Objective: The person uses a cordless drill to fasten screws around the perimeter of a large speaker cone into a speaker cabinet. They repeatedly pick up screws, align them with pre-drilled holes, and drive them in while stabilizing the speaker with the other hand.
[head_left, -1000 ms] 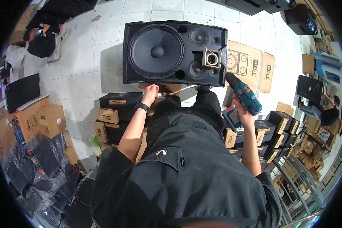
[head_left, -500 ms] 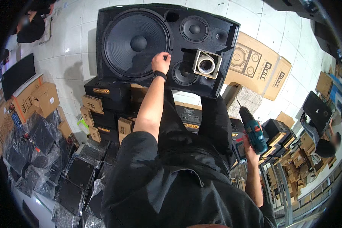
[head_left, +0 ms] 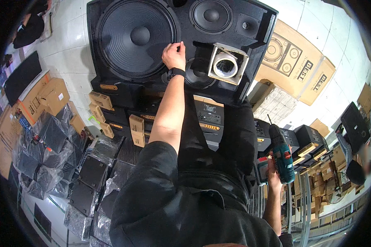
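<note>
A black speaker cabinet [head_left: 185, 39] lies front-up before me, with a large woofer [head_left: 123, 53] on its left and smaller drivers [head_left: 211, 15] on its right. My left hand [head_left: 174, 56], a watch on its wrist, is at the woofer's right rim. Its fingers are pinched together, and whatever is between them is too small to make out. Off to the right, away from the cabinet, my right hand [head_left: 273, 175] grips a green cordless drill [head_left: 282, 156], its bit pointing forward. A small open box [head_left: 213, 61] rests on the cabinet with a tape roll [head_left: 225, 66] in it.
Flat printed cardboard [head_left: 290, 66] lies on the tiled floor at right, beside a pale block [head_left: 274, 103]. Smaller black speakers [head_left: 123, 117] and small brown boxes [head_left: 137, 129] stand below the cabinet. Plastic-wrapped items [head_left: 49, 152] fill the left; metal rails [head_left: 305, 206] stand lower right.
The cabinet now appears larger and higher in the picture as my view shifts. My left hand stays by the woofer's rim, still pinched. The drill sits slightly lower and further right in view.
</note>
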Action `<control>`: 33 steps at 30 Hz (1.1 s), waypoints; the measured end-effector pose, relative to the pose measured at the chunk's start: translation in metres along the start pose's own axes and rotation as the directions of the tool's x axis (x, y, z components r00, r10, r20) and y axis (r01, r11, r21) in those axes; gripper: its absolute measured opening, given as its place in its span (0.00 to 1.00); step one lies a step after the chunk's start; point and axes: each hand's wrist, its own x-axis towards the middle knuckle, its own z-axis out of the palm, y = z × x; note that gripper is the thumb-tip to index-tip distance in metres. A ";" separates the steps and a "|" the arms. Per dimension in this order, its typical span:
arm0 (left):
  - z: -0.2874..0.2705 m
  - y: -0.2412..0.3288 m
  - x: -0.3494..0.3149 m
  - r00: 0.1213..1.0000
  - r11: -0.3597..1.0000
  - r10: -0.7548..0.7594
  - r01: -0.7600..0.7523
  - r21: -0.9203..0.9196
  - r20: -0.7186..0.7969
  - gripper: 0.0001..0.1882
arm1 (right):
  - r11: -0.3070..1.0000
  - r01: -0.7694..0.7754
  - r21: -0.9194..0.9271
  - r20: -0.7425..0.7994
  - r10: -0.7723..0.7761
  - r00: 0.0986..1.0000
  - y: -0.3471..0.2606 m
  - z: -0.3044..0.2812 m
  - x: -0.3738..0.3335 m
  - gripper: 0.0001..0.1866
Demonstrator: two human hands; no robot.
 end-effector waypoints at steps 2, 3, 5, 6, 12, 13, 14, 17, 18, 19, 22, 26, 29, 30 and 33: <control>0.007 -0.004 0.000 0.999 0.991 0.017 -0.022 -0.134 -0.038 0.09 | 1.000 -0.029 -0.012 0.007 0.029 1.000 0.001 0.005 0.002 0.47; 0.010 -0.006 -0.001 0.999 0.982 0.010 -0.018 -0.190 -0.039 0.09 | 0.999 -0.049 0.011 -0.004 0.050 0.999 0.000 0.007 0.001 0.47; 0.016 -0.008 -0.003 0.994 0.982 0.056 -0.071 -0.173 -0.089 0.11 | 0.999 -0.025 0.037 -0.017 0.026 1.000 -0.002 0.010 0.000 0.47; 0.018 -0.008 -0.003 0.991 0.982 0.067 -0.086 -0.166 -0.113 0.11 | 0.999 0.023 0.044 -0.023 -0.022 1.000 -0.003 0.010 -0.001 0.47; 0.025 -0.003 -0.009 0.995 0.979 -0.029 0.008 -0.203 -0.100 0.12 | 0.999 -0.048 0.006 -0.006 0.048 0.999 0.002 0.003 -0.005 0.48; 0.025 -0.002 -0.010 0.994 0.980 -0.027 0.005 -0.199 -0.107 0.12 | 0.999 -0.033 -0.007 0.002 0.033 0.999 0.004 0.001 -0.006 0.48; 0.025 -0.001 -0.010 0.993 0.981 -0.026 0.003 -0.194 -0.114 0.11 | 1.000 -0.007 -0.008 0.001 0.007 1.000 0.006 0.000 -0.005 0.48; 0.025 0.001 -0.010 0.992 0.983 -0.016 -0.006 -0.184 -0.122 0.11 | 0.999 -0.049 -0.002 0.003 0.049 0.999 0.009 -0.003 -0.005 0.47; 0.025 0.001 -0.010 0.992 0.983 -0.016 -0.008 -0.184 -0.129 0.11 | 0.998 -0.065 -0.004 0.005 0.065 0.998 0.009 -0.003 -0.004 0.47; 0.026 0.002 -0.011 0.991 0.983 -0.015 -0.009 -0.182 -0.133 0.11 | 0.997 -0.081 -0.006 0.008 0.081 0.997 0.008 -0.003 -0.004 0.46; 0.028 0.003 -0.012 0.990 0.986 -0.028 0.005 -0.166 -0.139 0.11 | 0.997 0.017 -0.078 -0.012 -0.018 1.000 0.002 0.002 -0.002 0.36; 0.032 0.005 -0.011 0.979 0.990 0.001 -0.029 -0.134 -0.204 0.12 | 0.970 0.162 -0.179 -0.037 -0.172 0.984 -0.010 0.012 -0.006 0.19; 0.035 0.007 -0.012 0.970 0.991 0.000 -0.031 -0.127 -0.242 0.12 | 0.984 0.112 -0.138 -0.026 -0.117 0.993 -0.014 0.014 -0.010 0.19; 0.036 0.007 -0.012 0.969 0.992 -0.003 -0.028 -0.120 -0.249 0.12 | 0.989 0.084 -0.124 -0.020 -0.088 0.996 -0.014 0.013 -0.011 0.19; 0.037 0.009 -0.013 0.967 0.993 -0.018 -0.011 -0.114 -0.253 0.12 | 0.994 0.010 -0.110 0.002 -0.010 1.000 -0.008 0.006 -0.013 0.20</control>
